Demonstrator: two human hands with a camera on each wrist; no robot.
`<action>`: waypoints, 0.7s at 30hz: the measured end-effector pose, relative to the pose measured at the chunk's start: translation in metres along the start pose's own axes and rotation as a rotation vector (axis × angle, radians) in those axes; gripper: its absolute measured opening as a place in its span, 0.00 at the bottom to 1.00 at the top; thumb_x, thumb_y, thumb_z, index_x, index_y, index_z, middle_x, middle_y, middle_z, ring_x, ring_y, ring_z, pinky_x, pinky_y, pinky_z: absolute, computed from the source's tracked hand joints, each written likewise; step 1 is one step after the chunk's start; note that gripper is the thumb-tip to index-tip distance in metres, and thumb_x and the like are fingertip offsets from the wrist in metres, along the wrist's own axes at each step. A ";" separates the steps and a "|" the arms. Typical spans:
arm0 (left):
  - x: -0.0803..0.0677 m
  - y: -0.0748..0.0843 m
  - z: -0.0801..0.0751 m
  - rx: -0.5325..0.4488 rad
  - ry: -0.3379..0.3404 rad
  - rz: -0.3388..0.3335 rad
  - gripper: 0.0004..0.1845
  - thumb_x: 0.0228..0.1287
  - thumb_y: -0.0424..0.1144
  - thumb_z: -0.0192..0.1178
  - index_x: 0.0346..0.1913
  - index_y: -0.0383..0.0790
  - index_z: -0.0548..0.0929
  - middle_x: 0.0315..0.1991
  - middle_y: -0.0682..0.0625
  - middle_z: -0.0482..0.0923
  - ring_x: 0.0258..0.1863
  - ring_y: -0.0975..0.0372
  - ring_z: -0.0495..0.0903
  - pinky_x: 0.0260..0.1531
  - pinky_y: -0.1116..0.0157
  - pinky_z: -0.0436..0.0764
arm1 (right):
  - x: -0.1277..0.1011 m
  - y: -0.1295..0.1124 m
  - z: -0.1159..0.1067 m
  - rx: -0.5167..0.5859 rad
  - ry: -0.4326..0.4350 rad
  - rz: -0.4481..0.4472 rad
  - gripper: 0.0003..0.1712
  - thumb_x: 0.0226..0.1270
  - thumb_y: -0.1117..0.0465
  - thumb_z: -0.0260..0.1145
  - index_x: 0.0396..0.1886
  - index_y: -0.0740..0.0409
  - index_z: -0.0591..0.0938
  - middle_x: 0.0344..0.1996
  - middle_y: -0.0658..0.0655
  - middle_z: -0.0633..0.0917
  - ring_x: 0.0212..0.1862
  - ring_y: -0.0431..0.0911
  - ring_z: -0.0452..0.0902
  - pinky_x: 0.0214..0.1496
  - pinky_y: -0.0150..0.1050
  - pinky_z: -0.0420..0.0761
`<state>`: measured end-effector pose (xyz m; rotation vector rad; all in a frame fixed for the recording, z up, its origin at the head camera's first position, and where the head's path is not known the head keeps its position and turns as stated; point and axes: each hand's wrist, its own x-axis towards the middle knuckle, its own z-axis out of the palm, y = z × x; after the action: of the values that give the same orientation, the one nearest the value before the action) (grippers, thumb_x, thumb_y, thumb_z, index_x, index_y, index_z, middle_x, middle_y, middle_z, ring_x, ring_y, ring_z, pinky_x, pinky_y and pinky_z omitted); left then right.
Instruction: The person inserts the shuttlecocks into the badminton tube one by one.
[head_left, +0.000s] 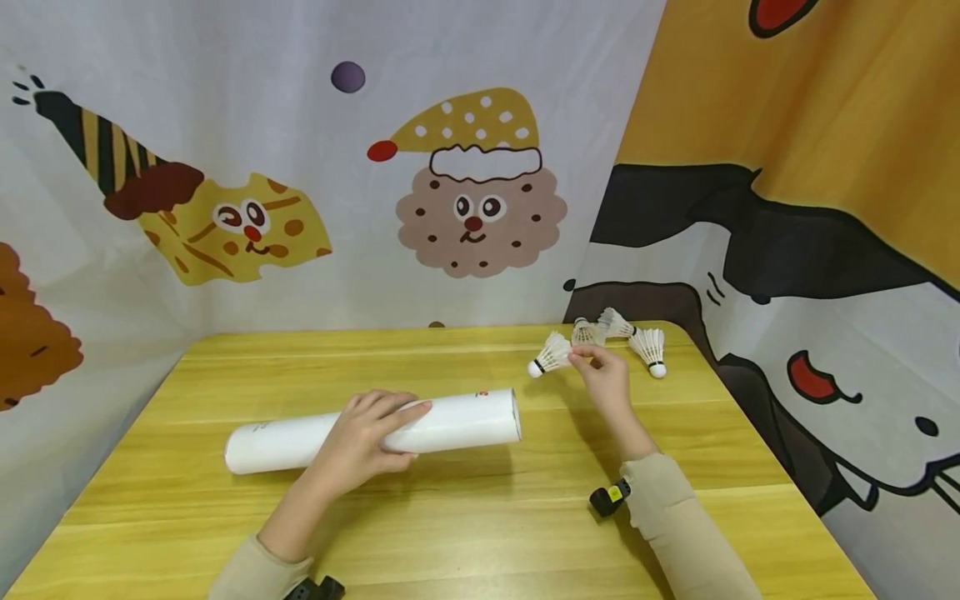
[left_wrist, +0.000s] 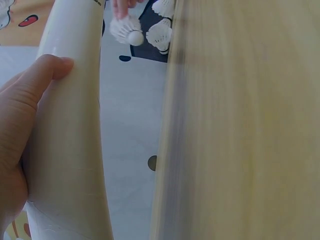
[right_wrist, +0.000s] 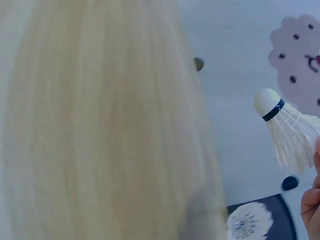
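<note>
A long white cardboard tube (head_left: 375, 432) lies on its side across the yellow wooden table (head_left: 465, 533). My left hand (head_left: 367, 433) grips it from above near its middle; the left wrist view shows the thumb (left_wrist: 47, 70) wrapped on the tube (left_wrist: 70, 130). My right hand (head_left: 600, 371) pinches the feathers of a white shuttlecock (head_left: 551, 354), cork end pointing left, just above the table's far right part. The right wrist view shows that shuttlecock (right_wrist: 287, 130) with a black band under its cork.
Three more shuttlecocks (head_left: 637, 337) lie behind the right hand at the table's far right corner. A small black device (head_left: 609, 497) sits by the right sleeve. Cartoon-printed cloth walls (head_left: 480, 208) close in the table at the back and right.
</note>
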<state>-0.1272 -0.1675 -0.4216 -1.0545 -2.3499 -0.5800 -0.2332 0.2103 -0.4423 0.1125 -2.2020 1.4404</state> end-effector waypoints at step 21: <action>-0.001 -0.002 -0.002 -0.005 -0.011 -0.027 0.40 0.44 0.46 0.74 0.66 0.52 0.74 0.59 0.50 0.74 0.53 0.54 0.72 0.50 0.49 0.69 | -0.052 -0.091 -0.031 0.274 -0.027 -0.218 0.05 0.50 0.85 0.66 0.28 0.78 0.81 0.17 0.51 0.77 0.15 0.35 0.58 0.14 0.33 0.57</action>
<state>-0.1281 -0.1702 -0.4208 -1.0320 -2.3770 -0.5911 -0.1459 0.1873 -0.3799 0.4543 -1.9318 1.6124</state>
